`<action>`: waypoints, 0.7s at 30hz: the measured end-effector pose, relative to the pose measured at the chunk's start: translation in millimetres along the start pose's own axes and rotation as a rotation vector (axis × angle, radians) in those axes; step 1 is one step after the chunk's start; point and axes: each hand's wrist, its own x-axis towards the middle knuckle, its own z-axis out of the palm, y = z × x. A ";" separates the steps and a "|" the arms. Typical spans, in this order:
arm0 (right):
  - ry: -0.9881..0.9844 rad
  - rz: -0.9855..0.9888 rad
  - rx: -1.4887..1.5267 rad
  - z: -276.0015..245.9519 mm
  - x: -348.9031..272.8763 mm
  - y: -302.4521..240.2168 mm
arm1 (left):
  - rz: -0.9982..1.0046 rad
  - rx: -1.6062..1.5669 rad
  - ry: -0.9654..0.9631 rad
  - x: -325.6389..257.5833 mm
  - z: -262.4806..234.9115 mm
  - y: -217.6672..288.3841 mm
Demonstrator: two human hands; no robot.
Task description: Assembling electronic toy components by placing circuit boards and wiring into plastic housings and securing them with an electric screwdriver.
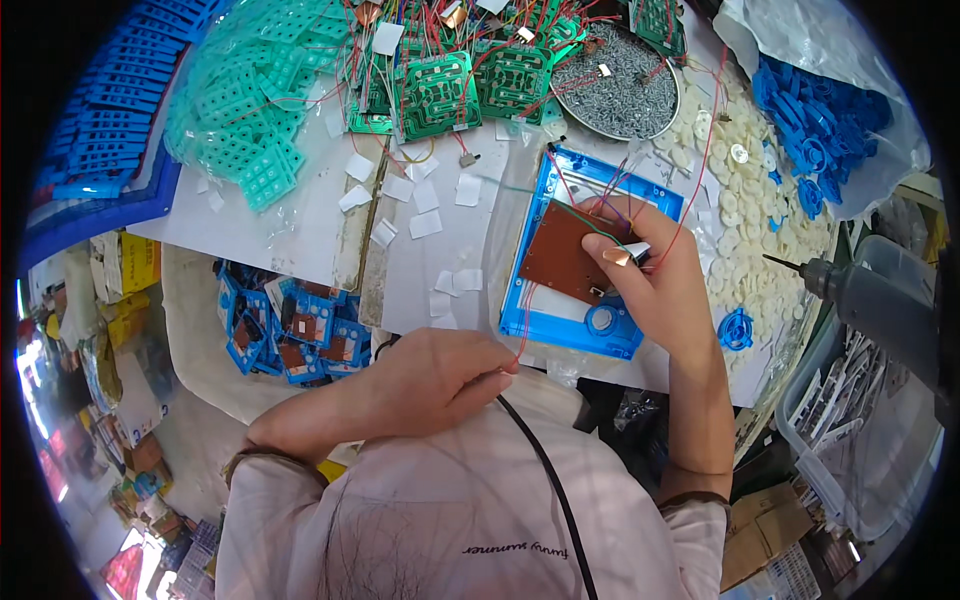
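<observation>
My right hand [655, 275] grips a brown circuit board [555, 255] by its right side, thumb on top. The board lies tilted over a blue plastic casing [625, 340], hiding much of its inside. Thin wires and a small copper-coloured piece [617, 257] show by the thumb. Nearer to me, my left hand [450, 375] is closed in a pinch on the end of thin red wires [525, 325] that run down from the board's lower edge.
Green circuit boards [440, 95] with wires and a bowl of screws [620, 90] stand at the back. White round parts [770, 210] and blue parts [820, 120] spread rightward, beside a hanging power screwdriver [870, 290]. A sack of blue casings [300, 330] sits left, below teal keypads [245, 110].
</observation>
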 end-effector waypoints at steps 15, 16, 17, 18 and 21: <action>0.420 -0.142 -0.600 -14.8 -3.9 -46.6 | 0.403 0.875 0.067 50.1 -32.1 6.8; 0.480 -0.227 -0.608 -16.6 -10.3 -48.8 | 0.393 0.892 0.065 50.2 -31.4 9.3; 0.460 -0.374 -0.640 -15.9 -23.0 -50.1 | 0.382 0.909 0.063 50.2 -31.0 10.8; 0.351 -0.452 -0.650 -13.8 -29.9 -46.7 | 0.378 0.908 0.054 50.7 -30.2 11.8; -0.032 -0.470 -0.684 1.5 -38.7 -33.0 | 0.367 0.930 0.043 51.3 -27.3 14.2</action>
